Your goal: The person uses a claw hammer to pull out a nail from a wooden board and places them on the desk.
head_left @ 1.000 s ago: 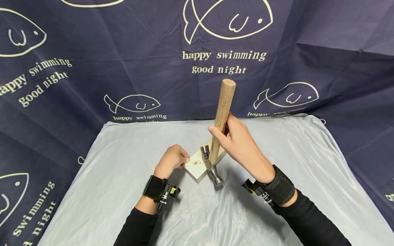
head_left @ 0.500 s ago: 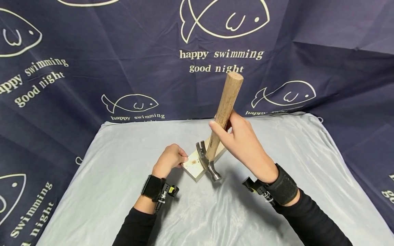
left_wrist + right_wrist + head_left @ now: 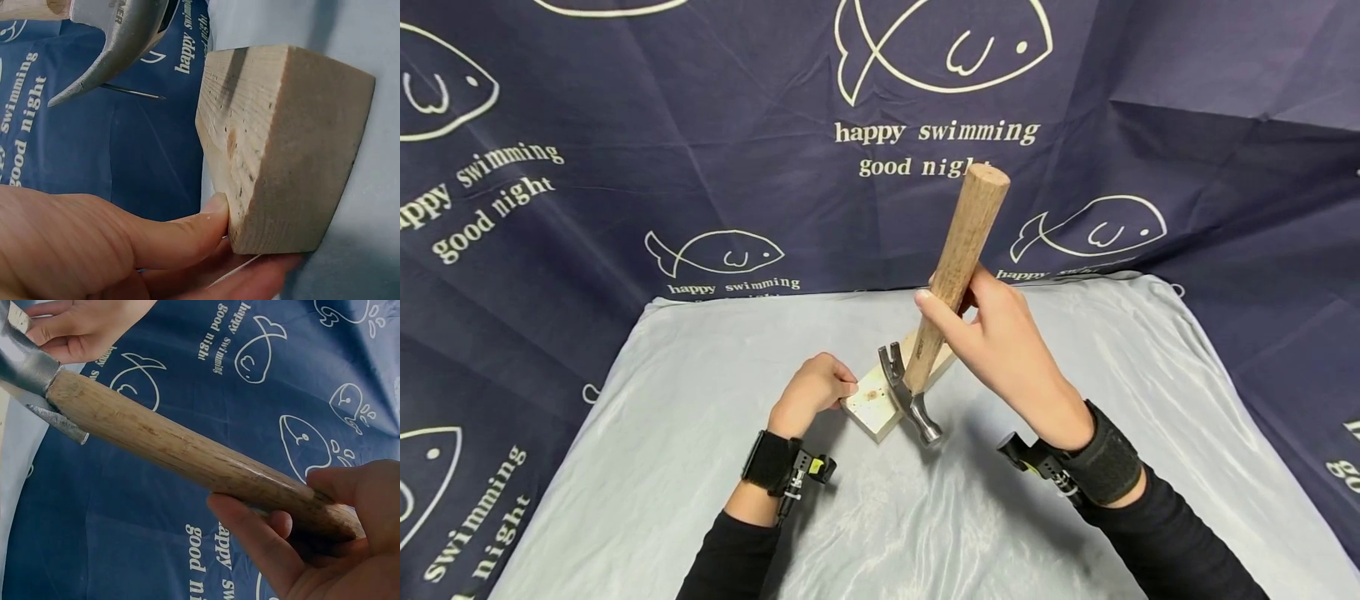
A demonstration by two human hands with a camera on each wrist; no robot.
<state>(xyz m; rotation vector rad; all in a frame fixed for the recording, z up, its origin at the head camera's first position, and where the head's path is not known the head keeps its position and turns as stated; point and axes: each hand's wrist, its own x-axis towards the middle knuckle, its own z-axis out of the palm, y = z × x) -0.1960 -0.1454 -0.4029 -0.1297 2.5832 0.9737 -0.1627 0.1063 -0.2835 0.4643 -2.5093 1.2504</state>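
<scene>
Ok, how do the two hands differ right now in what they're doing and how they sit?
The right hand is raised off the grey cloth and grips the hammer partway up its wooden handle; the left hand sits low, pinching the near corner of the wooden block. The right hand's fingers wrap round a handle, while the left hand's thumb and fingers press flat faces. Both wear a black wrist strap.

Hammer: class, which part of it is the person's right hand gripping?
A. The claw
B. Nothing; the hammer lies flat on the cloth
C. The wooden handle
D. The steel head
C: the right hand curls round the hammer's wooden handle, with the steel head down at the wood block.
</scene>
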